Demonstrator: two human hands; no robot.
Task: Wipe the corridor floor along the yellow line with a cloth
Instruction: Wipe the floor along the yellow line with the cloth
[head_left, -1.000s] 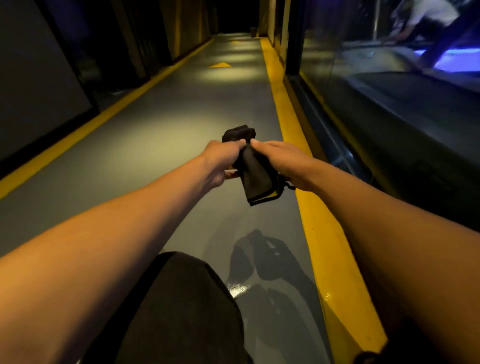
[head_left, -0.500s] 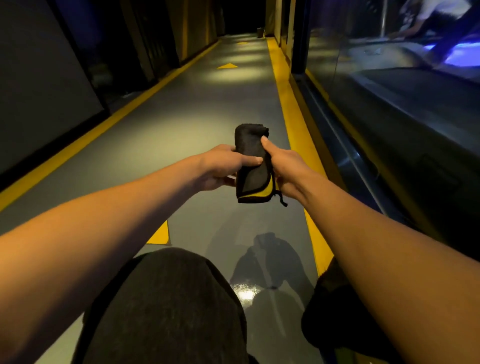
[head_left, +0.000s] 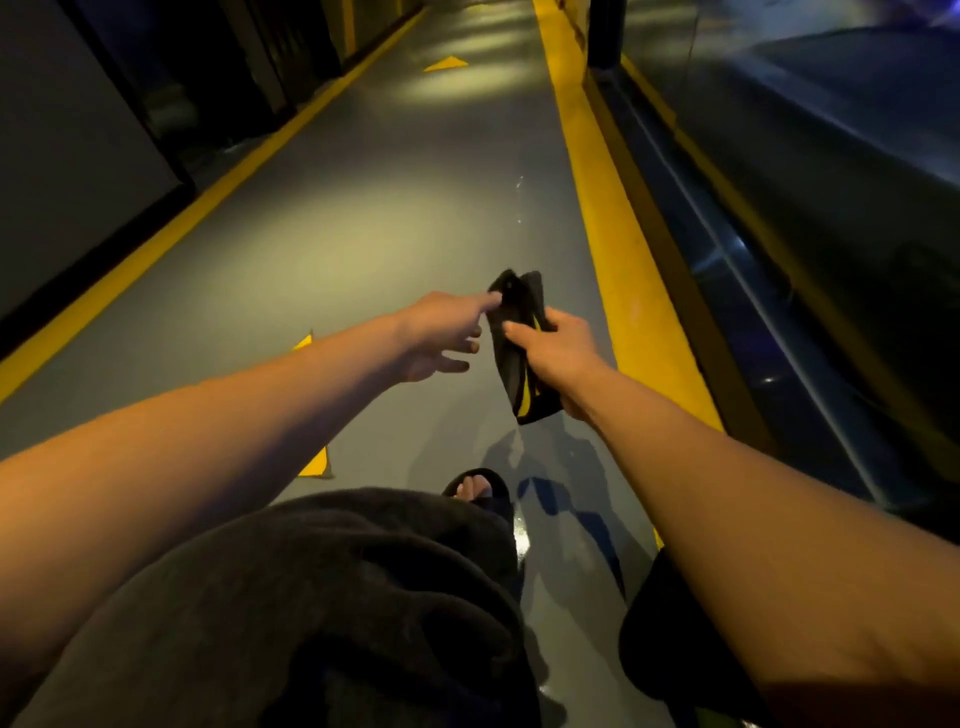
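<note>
A folded black cloth (head_left: 514, 338) with a yellow edge hangs in the air above the grey corridor floor (head_left: 395, 208). My right hand (head_left: 558, 353) grips its middle, fingers curled round it. My left hand (head_left: 441, 335) is beside it with fingers spread, and its index fingertip touches the cloth's upper left edge. The wide yellow line (head_left: 618, 270) runs along the floor just right of the cloth, up the corridor's right side.
A second yellow line (head_left: 171, 228) borders the left wall. Yellow triangles (head_left: 445, 63) (head_left: 316, 462) mark the floor. A dark glass wall with a metal rail (head_left: 769, 312) stands right of the line. My knee in dark fabric (head_left: 332, 597) and a sandalled foot (head_left: 475, 488) fill the foreground.
My left hand has let go of the cloth and spread its fingers, only a fingertip still touching. The right hand keeps hold. The view has tilted down, showing my foot.
</note>
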